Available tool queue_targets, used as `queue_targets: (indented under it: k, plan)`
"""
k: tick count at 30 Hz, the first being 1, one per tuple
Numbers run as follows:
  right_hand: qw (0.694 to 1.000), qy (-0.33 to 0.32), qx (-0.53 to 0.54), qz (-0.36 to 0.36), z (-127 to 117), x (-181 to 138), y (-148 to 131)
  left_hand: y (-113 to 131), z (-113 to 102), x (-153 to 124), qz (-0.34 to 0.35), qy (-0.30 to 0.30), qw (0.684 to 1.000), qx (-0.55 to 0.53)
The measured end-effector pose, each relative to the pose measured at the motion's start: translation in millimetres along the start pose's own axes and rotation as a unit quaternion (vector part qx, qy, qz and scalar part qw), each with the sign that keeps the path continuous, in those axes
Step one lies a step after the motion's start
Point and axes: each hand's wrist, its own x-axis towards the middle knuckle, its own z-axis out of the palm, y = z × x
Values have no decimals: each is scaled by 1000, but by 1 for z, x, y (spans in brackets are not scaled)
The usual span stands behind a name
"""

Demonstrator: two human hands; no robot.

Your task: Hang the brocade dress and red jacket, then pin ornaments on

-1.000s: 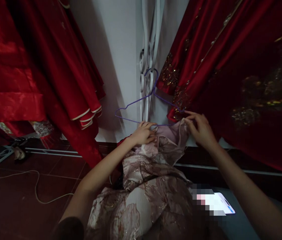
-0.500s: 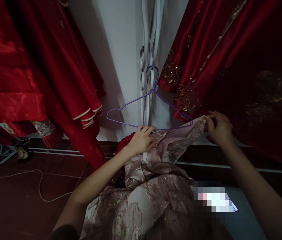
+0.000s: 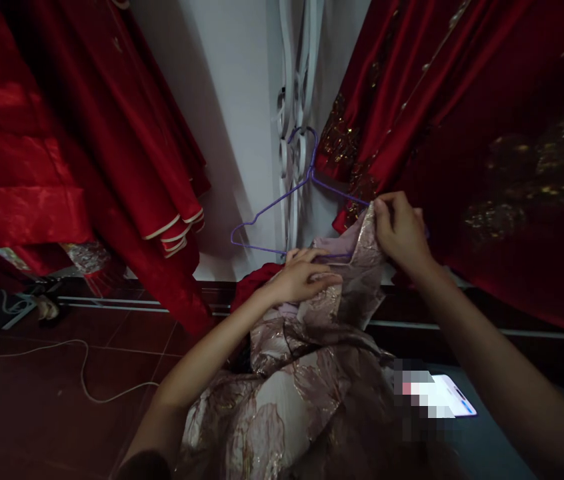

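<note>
A shiny pink dress (image 3: 282, 400) with gold patterning hangs bunched in front of me, its pale lining showing at the top. My right hand (image 3: 402, 230) is closed on the dress's upper edge, which is drawn over the right arm of a purple wire hanger (image 3: 275, 208). The right tip of the hanger is partly covered by fabric and that hand. At the hanger's bottom bar, my left hand (image 3: 307, 275) is closed on the dress's top, fingers and thumb on either side of cloth. The hanger's left arm is bare, and its hook rests on white curled metalwork (image 3: 289, 110).
Red garments (image 3: 152, 153) hang at the left, and red garments with gold embroidery (image 3: 462, 133) at the right. A lit phone (image 3: 457, 397) lies on a bluish surface at lower right. A pale cable (image 3: 85, 360) trails across the tiled floor (image 3: 27, 413).
My right hand has moved left and up, bringing the dress's edge over the hanger's right end. The hanger has shifted slightly right at its left tip, and my left hand slightly right.
</note>
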Motion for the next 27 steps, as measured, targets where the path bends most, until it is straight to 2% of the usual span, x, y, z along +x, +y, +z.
queue_targets:
  k: [2,4,6,7,9,12,18,27]
  plan:
    - [1000,2,-8,-7,-1,1,2,-10,-9,-6,-30,60,997,-47]
    - [1000,2,-10,-4,-3,2,6,-29,-21,-18,-100,163,979,-71]
    - [1000,-5,-1,-2,-4,5,9,-54,-32,-38,-197,287,936,-60]
    - [1000,-12,7,-3,-5,6,10,-67,-37,-49,-243,327,912,-58]
    - [1000,-19,23,-3,-5,8,11,-91,-46,-72,-316,354,878,-61]
    - [999,-18,31,-1,-4,10,13,-117,-55,-97,-348,393,849,-54]
    - [999,14,36,-16,1,12,22,-135,-58,-113,-315,407,854,-80]
    - [997,6,67,-29,2,16,28,-136,-59,-116,-296,437,845,-86]
